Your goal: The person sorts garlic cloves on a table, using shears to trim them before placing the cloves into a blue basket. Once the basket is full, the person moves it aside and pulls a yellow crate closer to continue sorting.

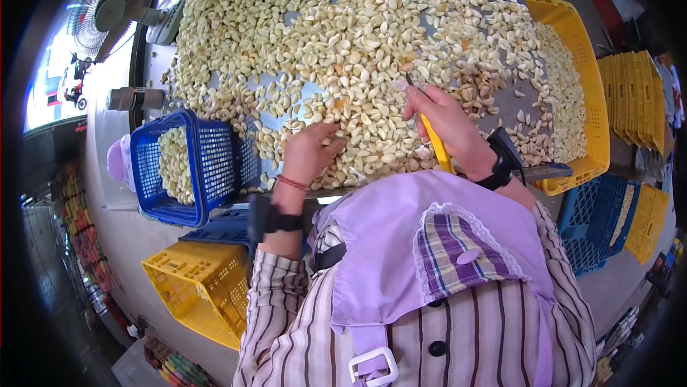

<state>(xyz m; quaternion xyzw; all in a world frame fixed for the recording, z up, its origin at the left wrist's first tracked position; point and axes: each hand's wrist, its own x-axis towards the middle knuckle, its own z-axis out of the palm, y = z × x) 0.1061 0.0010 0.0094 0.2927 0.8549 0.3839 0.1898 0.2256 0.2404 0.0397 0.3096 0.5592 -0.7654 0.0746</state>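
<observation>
Peeled garlic cloves (pixel 372 36) cover the metal table in a thick layer. My right hand (pixel 445 121) grips a small knife (pixel 436 142) by its yellow handle, and the short dark blade points away from me over the pile. A pale bit lies by the fingertips near the blade; I cannot make out whether they pinch it. My left hand (pixel 309 152) rests on the cloves at the near side, fingers curved and apart, with no clove visibly held. Browner cloves (pixel 478 90) lie in a heap just right of my right hand.
A blue basket (pixel 215 162) with cloves stands at the left, a yellow crate (pixel 594 101) with cloves at the right. Below the table edge are another yellow crate (pixel 179 272) and a blue crate (pixel 583 208). A fan (pixel 111 11) and a metal cylinder (pixel 134 99) stand left.
</observation>
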